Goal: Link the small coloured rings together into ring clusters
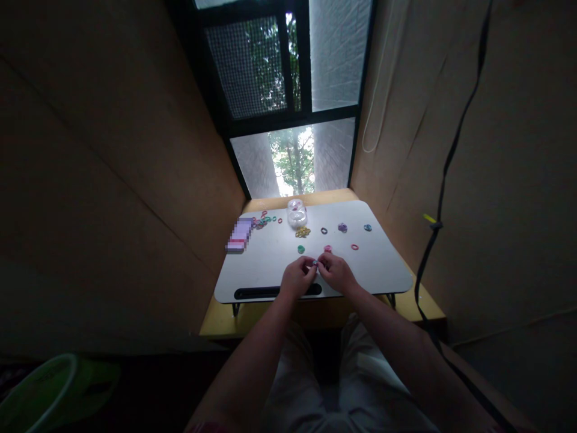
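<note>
Over the front middle of the white lap desk [265, 264], my left hand [297, 276] and my right hand [336, 270] meet fingertip to fingertip. Both are closed in a pinch around a small bluish piece [315, 263], likely a hair tie; its shape is too small to make out. Just beyond my fingers lie a pink bundle of hair ties [327, 248], a green one [301, 249] and a single pink-red hair tie [354, 247]. Farther back sit a gold-yellow pile [303, 231], a dark hair tie [324, 231], a purple bundle [342, 227] and a blue one [368, 227].
A clear plastic jar [296, 213] stands at the desk's back. Mixed red and green hair ties [261, 221] are scattered at the back left, beside a blurred purple-pink item [240, 234]. A black slot [256, 293] runs along the front edge. A dark strap [444, 174] hangs at right.
</note>
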The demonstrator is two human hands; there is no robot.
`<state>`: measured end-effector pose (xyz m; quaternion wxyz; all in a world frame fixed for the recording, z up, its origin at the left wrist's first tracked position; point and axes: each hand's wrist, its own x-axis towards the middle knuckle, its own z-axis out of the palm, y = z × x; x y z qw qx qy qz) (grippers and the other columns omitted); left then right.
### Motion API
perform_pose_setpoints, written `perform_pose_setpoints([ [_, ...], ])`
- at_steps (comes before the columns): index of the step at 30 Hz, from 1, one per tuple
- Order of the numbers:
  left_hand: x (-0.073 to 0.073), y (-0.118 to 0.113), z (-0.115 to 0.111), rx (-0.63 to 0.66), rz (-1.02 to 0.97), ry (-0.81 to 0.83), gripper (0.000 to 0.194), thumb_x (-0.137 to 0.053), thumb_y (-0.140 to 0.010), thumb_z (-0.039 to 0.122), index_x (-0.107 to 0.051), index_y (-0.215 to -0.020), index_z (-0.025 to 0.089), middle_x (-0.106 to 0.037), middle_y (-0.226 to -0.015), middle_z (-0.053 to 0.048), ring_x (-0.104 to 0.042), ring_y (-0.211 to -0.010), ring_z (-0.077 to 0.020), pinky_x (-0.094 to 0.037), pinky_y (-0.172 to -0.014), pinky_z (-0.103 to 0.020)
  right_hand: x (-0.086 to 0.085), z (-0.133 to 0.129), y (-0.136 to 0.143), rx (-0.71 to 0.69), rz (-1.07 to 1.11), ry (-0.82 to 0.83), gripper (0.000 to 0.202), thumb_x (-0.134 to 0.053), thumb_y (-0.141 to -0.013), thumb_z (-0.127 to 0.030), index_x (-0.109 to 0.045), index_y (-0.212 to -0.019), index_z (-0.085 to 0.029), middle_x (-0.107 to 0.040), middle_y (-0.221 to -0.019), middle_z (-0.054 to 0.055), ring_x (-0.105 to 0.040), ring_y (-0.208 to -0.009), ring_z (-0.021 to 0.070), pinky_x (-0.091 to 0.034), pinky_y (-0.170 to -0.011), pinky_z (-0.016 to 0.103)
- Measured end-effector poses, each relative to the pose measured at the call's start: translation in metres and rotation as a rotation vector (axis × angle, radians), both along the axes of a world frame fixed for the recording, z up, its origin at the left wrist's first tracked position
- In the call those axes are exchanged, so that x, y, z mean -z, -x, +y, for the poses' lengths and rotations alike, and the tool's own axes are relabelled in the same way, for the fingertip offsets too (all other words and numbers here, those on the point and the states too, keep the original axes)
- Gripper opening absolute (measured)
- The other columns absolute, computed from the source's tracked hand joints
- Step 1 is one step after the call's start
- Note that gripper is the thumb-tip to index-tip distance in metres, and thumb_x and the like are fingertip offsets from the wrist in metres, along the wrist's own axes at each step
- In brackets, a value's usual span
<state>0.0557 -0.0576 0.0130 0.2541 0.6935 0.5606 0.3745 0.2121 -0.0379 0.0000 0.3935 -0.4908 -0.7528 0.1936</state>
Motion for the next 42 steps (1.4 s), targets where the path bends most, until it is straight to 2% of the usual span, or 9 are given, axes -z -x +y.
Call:
perform_pose_setpoints([
  [7,0.005,0.000,0.002,-0.043,-0.032,-0.010,0.021,-0.052,-0.085,0.038,-0.063,-0.084,0.020,-0.064,-0.071,0.001,-0.056,-0.063,-0.0105,-0.040,-0.061,-0.022,0.000,-0.001,0.000,-0.005,0.001,-0.006,0.013,-0.050,-0.083,-0.025,-0.058,-0.074,-0.020,-0.059,-0.067,0.000,-0.051,-0.059,0.0117,-0.036,-0.058,0.022],
  [14,0.009,0.001,0.003,-0.057,-0.004,-0.006,0.016,-0.056,-0.081,0.035,-0.062,-0.080,0.019,-0.062,-0.067,0.002,-0.054,-0.060,-0.0097,-0.038,-0.058,-0.022,0.001,-0.001,0.000,-0.032,0.082,-0.030,0.011,-0.050,-0.082,-0.023,-0.060,-0.082,-0.020,-0.061,-0.071,0.000,-0.051,-0.058,0.0113,-0.038,-0.058,0.022],
  [17,0.010,0.002,0.004,-0.056,0.008,0.000,0.017,-0.057,-0.081,0.035,-0.061,-0.076,0.019,-0.062,-0.066,0.003,-0.054,-0.059,-0.0095,-0.037,-0.058,-0.022,0.002,-0.001,0.000,-0.031,0.093,-0.034,0.009,-0.051,-0.081,-0.023,-0.059,-0.079,-0.020,-0.060,-0.070,-0.001,-0.050,-0.056,0.0109,-0.038,-0.057,0.022],
  [26,0.011,0.001,0.005,-0.063,0.007,-0.014,0.015,-0.057,-0.080,0.033,-0.063,-0.079,0.019,-0.065,-0.070,0.002,-0.056,-0.062,-0.0103,-0.039,-0.060,-0.023,0.000,-0.002,0.000,-0.039,0.055,-0.031,0.004,-0.052,-0.078,-0.020,-0.055,-0.076,-0.020,-0.057,-0.067,-0.001,-0.048,-0.055,0.0101,-0.036,-0.055,0.022],
  [32,0.010,0.002,0.004,-0.056,0.001,-0.027,0.015,-0.059,-0.079,0.034,-0.060,-0.080,0.019,-0.062,-0.067,0.002,-0.054,-0.059,-0.0098,-0.038,-0.058,-0.022,0.003,-0.001,0.000,-0.031,0.028,-0.019,0.004,-0.053,-0.077,-0.019,-0.056,-0.078,-0.020,-0.058,-0.069,-0.001,-0.050,-0.057,0.0109,-0.037,-0.057,0.022],
  [37,0.010,0.002,0.004,-0.043,0.012,-0.025,0.012,-0.059,-0.078,0.032,-0.058,-0.080,0.020,-0.059,-0.064,0.004,-0.052,-0.056,-0.0092,-0.036,-0.056,-0.022,0.005,0.001,0.000,-0.002,0.027,-0.074,0.003,-0.054,-0.075,-0.017,-0.054,-0.076,-0.020,-0.055,-0.072,0.000,-0.048,-0.057,0.0110,-0.039,-0.060,0.024],
  [42,0.009,0.002,0.002,-0.037,0.016,-0.030,0.012,-0.058,-0.078,0.031,-0.058,-0.079,0.020,-0.059,-0.064,0.004,-0.051,-0.057,-0.0093,-0.036,-0.057,-0.022,0.005,0.001,0.000,-0.007,0.015,-0.040,0.003,-0.054,-0.075,-0.017,-0.053,-0.077,-0.020,-0.053,-0.069,-0.002,-0.047,-0.057,0.0110,-0.037,-0.057,0.023],
])
